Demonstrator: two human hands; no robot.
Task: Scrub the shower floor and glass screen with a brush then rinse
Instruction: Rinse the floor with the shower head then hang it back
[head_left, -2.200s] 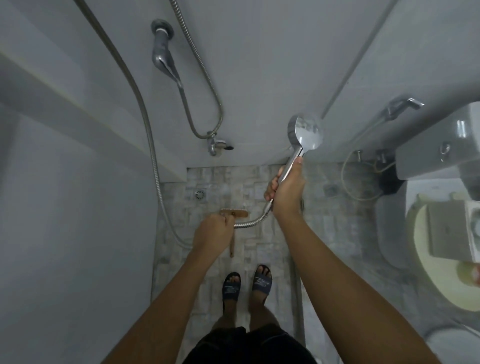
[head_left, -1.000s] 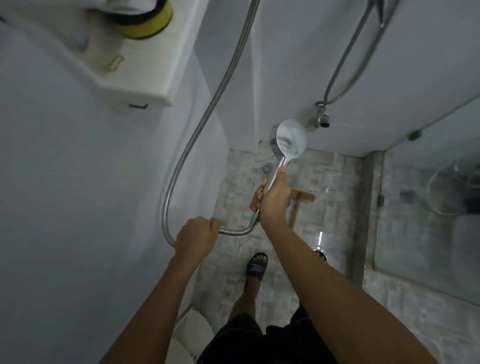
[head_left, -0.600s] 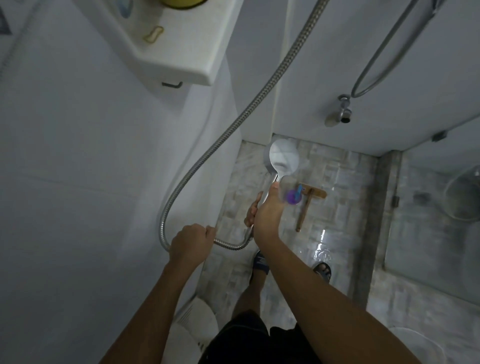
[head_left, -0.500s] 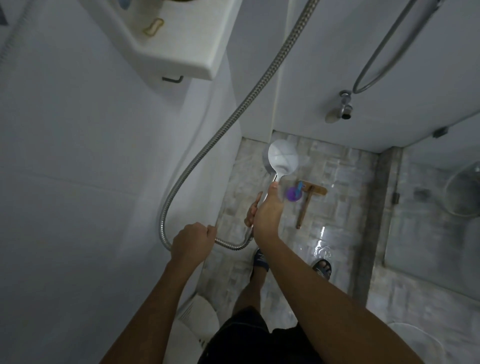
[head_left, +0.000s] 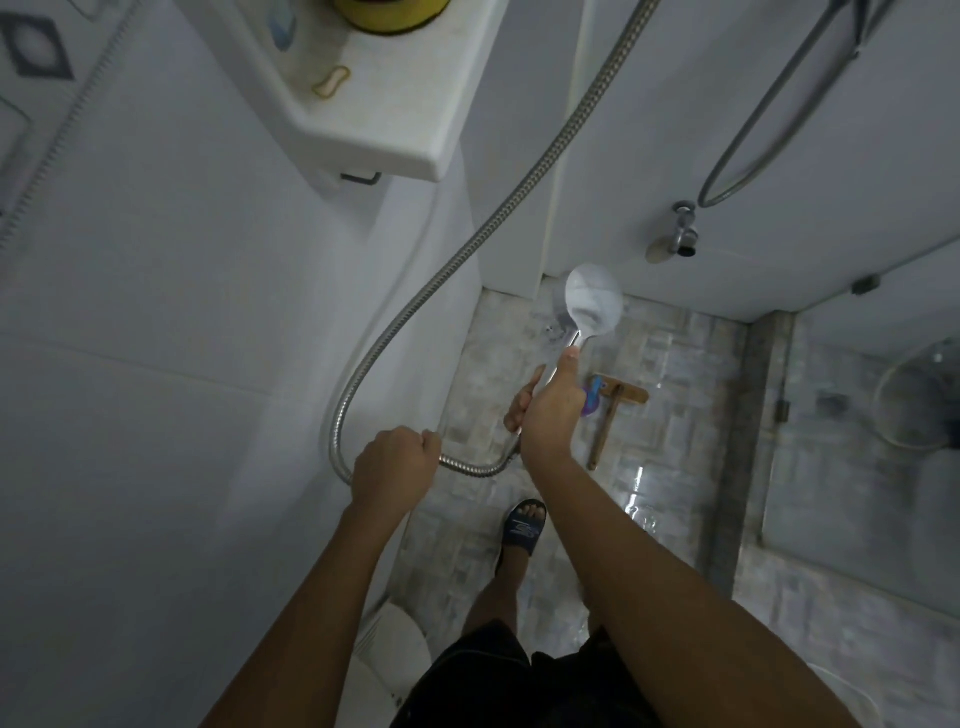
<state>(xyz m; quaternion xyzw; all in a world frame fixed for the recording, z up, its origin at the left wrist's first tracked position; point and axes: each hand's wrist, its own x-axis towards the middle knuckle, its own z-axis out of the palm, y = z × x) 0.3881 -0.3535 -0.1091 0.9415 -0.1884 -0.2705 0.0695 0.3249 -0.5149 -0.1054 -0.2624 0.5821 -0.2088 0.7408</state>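
Head camera: the left hand (head_left: 397, 467) is curled round the metal hose (head_left: 467, 249), at 8 o'clock from the right hand (head_left: 553, 410), which grips the shower head (head_left: 594, 301) by its handle. At 3 o'clock, just beside that hand, the wooden brush (head_left: 608, 421) lies on the wet shower floor (head_left: 685, 374). The glass screen (head_left: 857, 467) stands farther toward 3 o'clock.

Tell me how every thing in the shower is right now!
Round silver shower head: held up by the right hand, no spray visible.
Ribbed metal hose: looped, gripped by the left hand.
Long-handled wooden brush: lying flat on the floor, untouched.
Grey tiled floor: wet and shiny.
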